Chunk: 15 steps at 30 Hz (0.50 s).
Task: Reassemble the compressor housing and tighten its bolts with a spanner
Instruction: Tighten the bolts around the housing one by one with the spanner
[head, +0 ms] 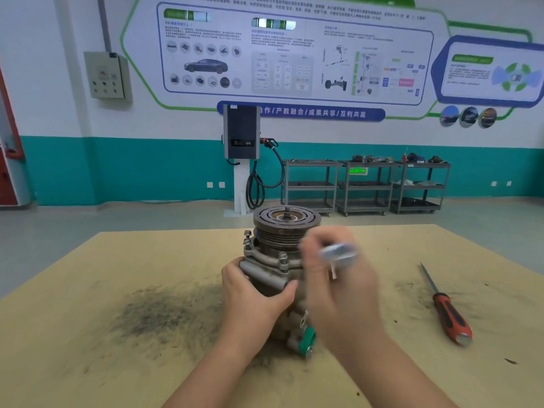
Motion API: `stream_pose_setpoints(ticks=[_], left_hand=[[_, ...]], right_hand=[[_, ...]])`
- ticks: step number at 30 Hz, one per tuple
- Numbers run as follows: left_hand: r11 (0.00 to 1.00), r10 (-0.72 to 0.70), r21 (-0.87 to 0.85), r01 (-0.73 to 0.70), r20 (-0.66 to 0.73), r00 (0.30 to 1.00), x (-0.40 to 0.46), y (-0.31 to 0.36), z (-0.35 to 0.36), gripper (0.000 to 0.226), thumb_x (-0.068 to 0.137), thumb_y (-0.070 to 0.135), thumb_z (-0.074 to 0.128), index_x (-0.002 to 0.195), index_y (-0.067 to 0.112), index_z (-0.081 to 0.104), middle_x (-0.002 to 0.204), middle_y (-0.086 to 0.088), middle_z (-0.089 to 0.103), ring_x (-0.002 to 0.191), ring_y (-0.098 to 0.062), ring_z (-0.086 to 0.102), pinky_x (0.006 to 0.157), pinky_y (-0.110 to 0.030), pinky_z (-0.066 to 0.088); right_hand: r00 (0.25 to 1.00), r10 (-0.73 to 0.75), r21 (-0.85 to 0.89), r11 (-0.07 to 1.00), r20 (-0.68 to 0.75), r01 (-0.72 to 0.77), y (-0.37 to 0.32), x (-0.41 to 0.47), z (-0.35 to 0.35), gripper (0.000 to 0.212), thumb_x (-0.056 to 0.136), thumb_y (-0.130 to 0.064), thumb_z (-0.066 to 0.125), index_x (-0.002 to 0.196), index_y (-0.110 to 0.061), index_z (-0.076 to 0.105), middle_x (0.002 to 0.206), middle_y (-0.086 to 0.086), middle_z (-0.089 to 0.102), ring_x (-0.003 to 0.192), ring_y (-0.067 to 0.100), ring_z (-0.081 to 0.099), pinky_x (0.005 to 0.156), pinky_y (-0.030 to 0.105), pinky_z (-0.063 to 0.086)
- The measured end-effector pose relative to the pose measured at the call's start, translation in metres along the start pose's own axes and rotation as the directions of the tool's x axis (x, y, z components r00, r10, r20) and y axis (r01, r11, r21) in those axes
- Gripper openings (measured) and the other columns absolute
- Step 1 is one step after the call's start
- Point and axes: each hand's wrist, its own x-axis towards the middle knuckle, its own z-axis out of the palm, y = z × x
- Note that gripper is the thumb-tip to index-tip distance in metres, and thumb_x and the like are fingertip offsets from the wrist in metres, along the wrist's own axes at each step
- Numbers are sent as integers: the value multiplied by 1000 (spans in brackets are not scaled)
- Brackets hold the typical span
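Fingers (287,291) of the left hand (253,301) wrapped round the grey metal compressor housing (273,278), thumb across the front of the body, palm against its left side. Holding it upright near the middle of the tan wooden desk (88,290), rusty grooved pulley (287,223) on top with a threaded shaft poking up from the centre. Right hand (338,284) badly blurred, up against the right side of the housing, fingers curled round a shiny silver spanner (338,253); can't tell which bolt the tool sits on, too smeared. Two silver flange bolts with washers (248,240) standing proud at the left rim of the housing, another one (283,260) at the front, heads clearly above the flange. Green plastic cap (306,340) on a port at the lower end of the housing, nearest the camera.

Red and black screwdriver (447,310) lying flat on the desk well off to the right, tip pointing away, touching nothing. Dark grimy smudge (164,313) spread over the desk left of the housing, lighter specks on the right too.

Further back: grey wall charger box with black coiled cable (241,134), three grey metal shelf trolleys (365,187) with assorted parts on top, teal-banded wall, big printed poster (294,51) with a car diagram, beige electrical box (106,75) on the left.
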Motion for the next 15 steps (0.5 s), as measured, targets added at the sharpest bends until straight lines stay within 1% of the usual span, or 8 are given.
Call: stream_pose_setpoints(ticks=[2, 3, 4, 6, 8, 10, 13, 15], left_hand=[[998, 4, 55, -3, -26, 1000, 1, -1, 1, 88, 44, 60, 76, 114, 25, 37, 121, -2, 49, 116, -22, 55, 102, -45, 48], [997, 1, 76, 1, -32, 999, 1, -3, 1, 88, 43, 64, 75, 113, 29, 35, 121, 3, 47, 116, -19, 54, 102, -43, 49], [995, 6, 95, -3, -35, 999, 1, -6, 0, 88, 42, 67, 73, 112, 32, 33, 120, 7, 46, 116, -16, 53, 102, -41, 49], [994, 19, 106, -15, -40, 999, 3, -8, 1, 87, 42, 68, 72, 112, 34, 33, 118, 10, 44, 115, -14, 52, 102, -40, 49], [995, 27, 93, -23, -42, 999, 4, -10, 1, 88, 41, 68, 72, 112, 33, 33, 118, 11, 43, 115, -14, 52, 102, -38, 49], [995, 41, 95, -37, -46, 998, 4, -11, 1, 88, 41, 68, 71, 112, 33, 33, 116, 14, 42, 114, -13, 51, 100, -33, 48], [994, 61, 90, -56, -56, 997, 4, -12, 1, 88, 42, 69, 71, 113, 34, 33, 114, 21, 38, 112, -7, 47, 90, -17, 39], [993, 65, 98, -59, -58, 996, 4, -13, 2, 88, 42, 69, 71, 113, 34, 33, 114, 21, 38, 112, -5, 46, 88, -14, 38]], right_hand=[[963, 180, 250, 960, -202, -128, 5, 4, -14, 17, 99, -21, 38, 87, -24, 50, 73, -3, 56, 60, 8, 50, 56, 18, 42], [905, 327, 401, 893, -273, -202, 9, 7, -20, 20, 100, -19, 36, 85, -22, 49, 71, -3, 58, 58, 11, 51, 55, 19, 43], [822, 485, 549, 792, -298, -269, 16, 9, -25, 21, 100, -15, 35, 83, -19, 48, 68, -3, 59, 55, 14, 50, 53, 21, 42], [669, 712, 764, 549, -215, -338, 31, 11, -31, 23, 100, -8, 33, 82, -14, 45, 61, 2, 57, 48, 16, 46, 47, 22, 38], [588, 801, 843, 393, -117, -367, 44, 11, -33, 24, 99, -5, 31, 81, -12, 46, 58, 5, 54, 43, 17, 41, 44, 21, 34], [553, 832, 881, 289, -38, -374, 52, 9, -30, 25, 97, -6, 31, 79, -12, 47, 57, 6, 51, 43, 17, 39, 43, 20, 33], [541, 840, 903, 205, 36, -379, 60, 10, -28, 25, 94, -6, 31, 76, -11, 48, 56, 5, 48, 41, 17, 37, 42, 20, 33], [520, 850, 897, 161, 85, -411, 69, 16, -29, 23, 93, -7, 31, 76, -11, 46, 54, 4, 46, 39, 16, 35, 40, 20, 31]])
